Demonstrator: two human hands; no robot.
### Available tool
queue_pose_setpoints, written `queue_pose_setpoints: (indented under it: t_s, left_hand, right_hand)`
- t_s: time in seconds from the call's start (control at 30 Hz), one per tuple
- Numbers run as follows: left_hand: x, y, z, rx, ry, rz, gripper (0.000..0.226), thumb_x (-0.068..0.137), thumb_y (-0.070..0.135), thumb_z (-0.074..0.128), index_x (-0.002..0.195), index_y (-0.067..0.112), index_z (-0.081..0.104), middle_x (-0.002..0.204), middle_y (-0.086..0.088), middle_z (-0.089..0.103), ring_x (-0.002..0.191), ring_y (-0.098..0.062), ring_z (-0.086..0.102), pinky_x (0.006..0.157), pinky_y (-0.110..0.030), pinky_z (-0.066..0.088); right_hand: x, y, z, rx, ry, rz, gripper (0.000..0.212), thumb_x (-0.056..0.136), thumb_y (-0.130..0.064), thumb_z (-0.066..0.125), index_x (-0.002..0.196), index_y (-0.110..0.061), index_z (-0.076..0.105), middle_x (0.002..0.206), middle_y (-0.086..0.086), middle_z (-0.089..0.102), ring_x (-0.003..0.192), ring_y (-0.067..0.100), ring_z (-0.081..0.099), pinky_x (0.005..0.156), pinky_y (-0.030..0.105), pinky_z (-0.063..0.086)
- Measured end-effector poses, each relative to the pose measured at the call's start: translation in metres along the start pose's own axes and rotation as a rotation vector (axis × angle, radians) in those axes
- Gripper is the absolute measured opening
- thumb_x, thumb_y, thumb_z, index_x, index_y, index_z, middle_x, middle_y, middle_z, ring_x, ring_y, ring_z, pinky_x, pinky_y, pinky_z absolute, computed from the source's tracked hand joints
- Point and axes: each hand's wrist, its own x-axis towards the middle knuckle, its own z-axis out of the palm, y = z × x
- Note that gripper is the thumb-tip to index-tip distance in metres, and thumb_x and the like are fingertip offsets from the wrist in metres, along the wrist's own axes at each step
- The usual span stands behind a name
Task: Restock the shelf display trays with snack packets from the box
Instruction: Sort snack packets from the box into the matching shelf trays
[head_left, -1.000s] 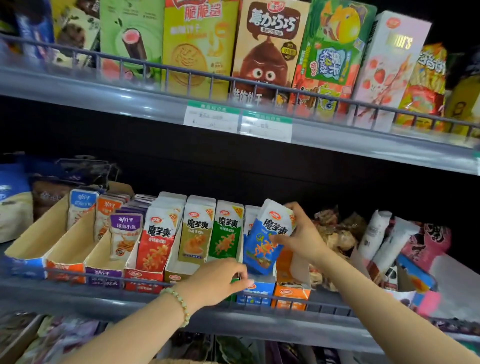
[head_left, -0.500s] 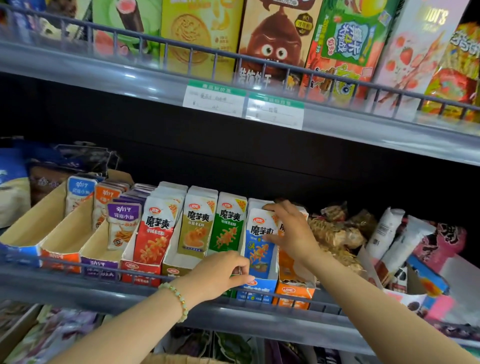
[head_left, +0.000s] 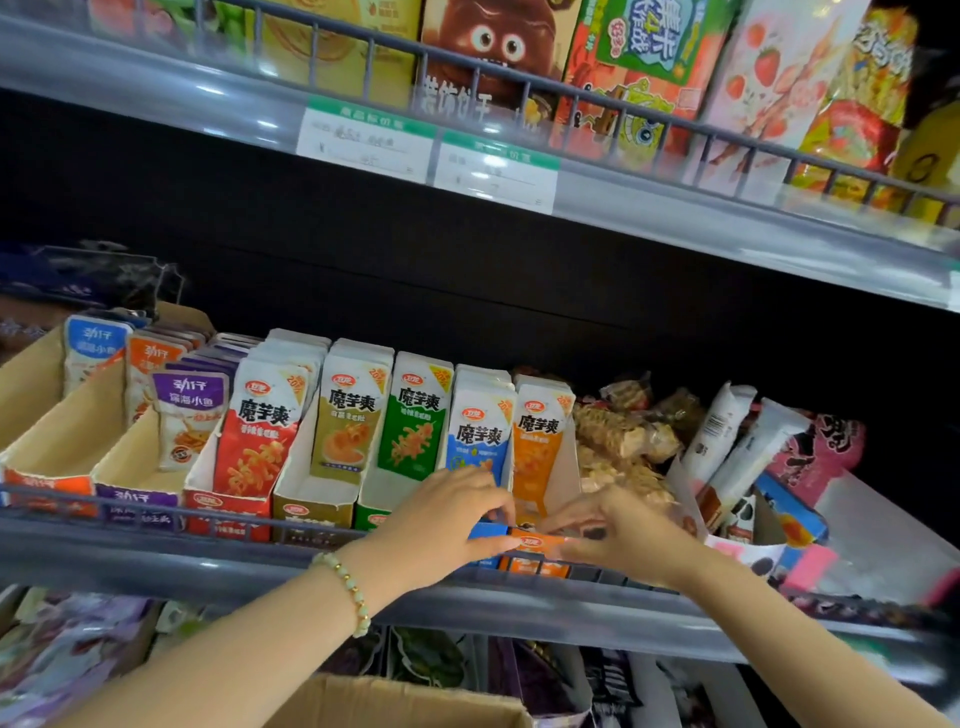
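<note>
Both hands at the tray fronts; packets seated.
Our left hand (head_left: 447, 519) curls round the blue tray (head_left: 488, 531) lip; our right hand (head_left: 623, 535) pinches the orange tray (head_left: 535, 543) lip. The blue packet (head_left: 480, 431) stands upright at 12 o'clock of the left hand, with the orange packet (head_left: 540, 441) touching it at 3 o'clock. The box (head_left: 405, 701) is at 6 o'clock. We judge the packets light, soft and slick: take them by the flat top seal.

The left hand (head_left: 447, 519) grips the front wall of the blue tray (head_left: 485, 531) on the lower shelf (head_left: 156, 556). The right hand (head_left: 623, 535) pinches the front wall of the orange tray (head_left: 530, 544) just beside it. Blue packets (head_left: 480, 431) and orange packets (head_left: 537, 441) stand upright in these trays. A cardboard box (head_left: 405, 701) sits below.
</note>
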Motion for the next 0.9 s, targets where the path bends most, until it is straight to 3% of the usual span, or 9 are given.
queue_pose_setpoints:
  t_s: [0.17, 0.3, 0.37, 0.47, 0.63, 0.77, 0.9]
  left_hand:
    - [0.003, 0.003, 0.004, -0.060, 0.006, -0.024, 0.026, 0.090, 0.046, 0.056, 0.097, 0.027, 0.041, 0.094, 0.013, 0.052, 0.072, -0.002, 0.047, 0.060, -0.013, 0.035]
    - [0.009, 0.001, 0.005, -0.073, -0.093, -0.047, 0.024, 0.093, 0.044, 0.052, 0.114, 0.034, 0.053, 0.101, 0.010, 0.057, 0.084, -0.008, 0.053, 0.076, -0.030, 0.049]
    - [0.015, -0.002, 0.007, -0.076, -0.112, -0.041, 0.020, 0.094, 0.043, 0.051, 0.106, 0.030, 0.060, 0.102, 0.011, 0.061, 0.085, -0.007, 0.054, 0.073, -0.025, 0.047]
    - [0.024, -0.005, 0.009, -0.094, -0.133, -0.023, 0.021, 0.094, 0.043, 0.053, 0.097, 0.024, 0.063, 0.096, 0.011, 0.064, 0.072, -0.002, 0.049, 0.059, -0.014, 0.035]
    - [0.030, -0.011, 0.008, -0.151, -0.177, -0.021, 0.016, 0.093, 0.040, 0.055, 0.088, 0.025, 0.060, 0.086, 0.012, 0.059, 0.066, 0.002, 0.046, 0.057, -0.013, 0.030]
    - [0.027, -0.011, 0.011, -0.148, -0.152, -0.029, 0.014, 0.092, 0.042, 0.057, 0.087, 0.029, 0.059, 0.082, 0.014, 0.057, 0.071, -0.002, 0.050, 0.062, -0.019, 0.039]
    - [0.008, -0.006, 0.005, -0.072, -0.117, -0.037, 0.032, 0.092, 0.048, 0.052, 0.120, 0.032, 0.055, 0.113, 0.010, 0.058, 0.108, -0.010, 0.051, 0.086, -0.033, 0.048]
  right_hand:
    - [0.014, -0.003, -0.017, -0.003, 0.189, -0.001, 0.013, 0.092, -0.023, 0.063, 0.101, -0.025, 0.072, 0.100, -0.017, 0.069, 0.089, -0.006, 0.063, 0.085, 0.016, 0.051]
    - [0.055, 0.006, -0.039, 0.066, 0.461, 0.078, 0.017, 0.092, -0.015, 0.061, 0.107, -0.019, 0.068, 0.101, -0.008, 0.068, 0.093, 0.007, 0.064, 0.082, 0.028, 0.055]
    - [0.078, 0.010, -0.045, 0.077, 0.455, 0.100, 0.017, 0.092, -0.010, 0.061, 0.104, -0.019, 0.069, 0.099, -0.006, 0.068, 0.096, 0.012, 0.065, 0.083, 0.029, 0.054]
    - [0.104, 0.013, -0.053, 0.030, 0.455, 0.050, 0.019, 0.092, -0.009, 0.061, 0.106, -0.014, 0.072, 0.104, -0.001, 0.070, 0.100, 0.015, 0.064, 0.086, 0.030, 0.053]
    - [0.118, 0.013, -0.051, -0.121, 0.511, 0.000, 0.025, 0.085, -0.008, 0.069, 0.109, -0.014, 0.071, 0.104, -0.004, 0.062, 0.093, 0.008, 0.056, 0.082, 0.024, 0.046]
    - [0.109, 0.016, -0.044, -0.148, 0.592, 0.007, 0.028, 0.082, -0.010, 0.072, 0.109, -0.015, 0.070, 0.108, -0.002, 0.056, 0.096, 0.011, 0.053, 0.083, 0.022, 0.042]
    - [0.081, 0.008, -0.039, -0.085, 0.637, 0.049, 0.028, 0.088, -0.017, 0.068, 0.116, -0.019, 0.066, 0.117, 0.000, 0.060, 0.106, 0.013, 0.057, 0.083, 0.017, 0.042]
